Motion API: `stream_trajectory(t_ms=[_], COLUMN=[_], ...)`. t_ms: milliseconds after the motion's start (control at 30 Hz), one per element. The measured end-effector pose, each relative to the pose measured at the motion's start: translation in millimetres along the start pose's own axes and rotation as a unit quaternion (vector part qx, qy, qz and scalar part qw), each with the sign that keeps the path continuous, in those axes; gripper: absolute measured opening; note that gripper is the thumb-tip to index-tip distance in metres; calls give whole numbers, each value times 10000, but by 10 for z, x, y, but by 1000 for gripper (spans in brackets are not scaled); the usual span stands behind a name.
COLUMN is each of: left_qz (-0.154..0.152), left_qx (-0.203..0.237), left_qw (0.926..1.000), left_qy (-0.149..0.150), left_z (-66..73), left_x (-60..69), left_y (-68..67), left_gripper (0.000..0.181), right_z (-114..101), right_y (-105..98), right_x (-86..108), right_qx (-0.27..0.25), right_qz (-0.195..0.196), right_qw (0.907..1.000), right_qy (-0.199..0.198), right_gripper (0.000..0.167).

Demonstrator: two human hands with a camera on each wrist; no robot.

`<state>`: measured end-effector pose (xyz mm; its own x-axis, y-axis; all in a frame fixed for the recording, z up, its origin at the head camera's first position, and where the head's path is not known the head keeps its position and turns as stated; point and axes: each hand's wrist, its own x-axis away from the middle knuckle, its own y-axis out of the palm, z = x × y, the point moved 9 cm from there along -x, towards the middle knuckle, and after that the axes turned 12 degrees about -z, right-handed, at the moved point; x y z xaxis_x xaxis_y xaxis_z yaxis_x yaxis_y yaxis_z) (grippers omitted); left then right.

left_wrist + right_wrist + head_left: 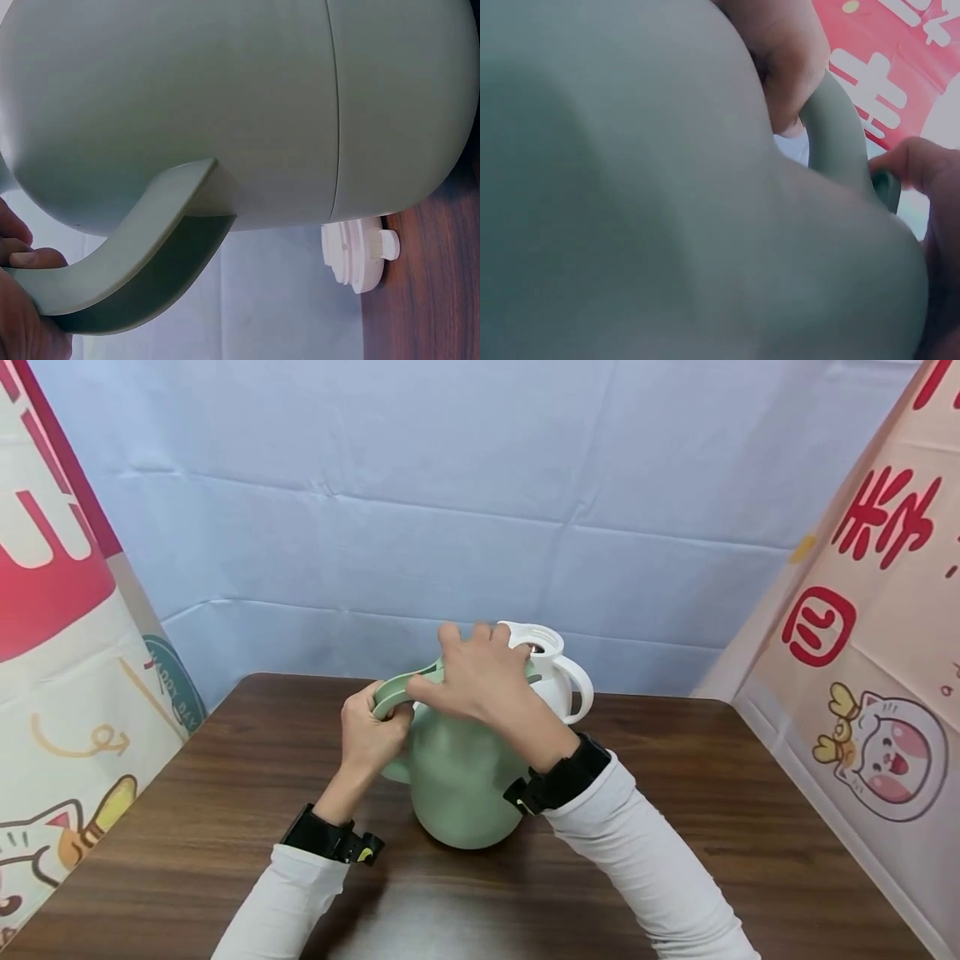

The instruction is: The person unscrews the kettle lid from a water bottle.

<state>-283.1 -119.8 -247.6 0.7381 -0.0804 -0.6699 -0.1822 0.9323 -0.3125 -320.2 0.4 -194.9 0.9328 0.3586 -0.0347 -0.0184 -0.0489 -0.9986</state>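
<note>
Pot, green (465,785) | left hand (371,735) grips handle (131,251) | right hand (480,672) atop, grip unclear | table side edges (808,817) well off

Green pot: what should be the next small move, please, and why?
Probably a gentle twist of the right hand at the top of the green pot: this hand lies over the top, while the left hand grips the handle and could steady it.

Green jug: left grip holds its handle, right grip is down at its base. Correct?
Not quite. The right grip is over the top of the green jug, not down at its base; the head view shows it. The left grip does hold its handle.
</note>
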Motion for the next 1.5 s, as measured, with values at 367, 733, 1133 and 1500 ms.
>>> stream_trajectory(t_ms=[367,733,1133,1500], left_qz=[98,184,273,271], left_qx=[-95,-226,-255,-226], left_qw=[9999,9996,9993,9992], left_qy=[-50,-51,-101,-195], left_z=[-5,40,65,42], left_x=[10,17,30,36], left_y=[0,1,-19,-24], left_gripper=[40,40,39,39], right_z=[15,51,61,23], right_y=[-12,-50,-110,-217], right_x=[68,141,285,563], right_qx=[-123,-470,-1338,-1427], right_qz=[-28,77,482,1745], right_qw=[9917,9794,9453,9053], right_qy=[-1277,-1960,-2936,-3601], right_gripper=[39,42,27,3])
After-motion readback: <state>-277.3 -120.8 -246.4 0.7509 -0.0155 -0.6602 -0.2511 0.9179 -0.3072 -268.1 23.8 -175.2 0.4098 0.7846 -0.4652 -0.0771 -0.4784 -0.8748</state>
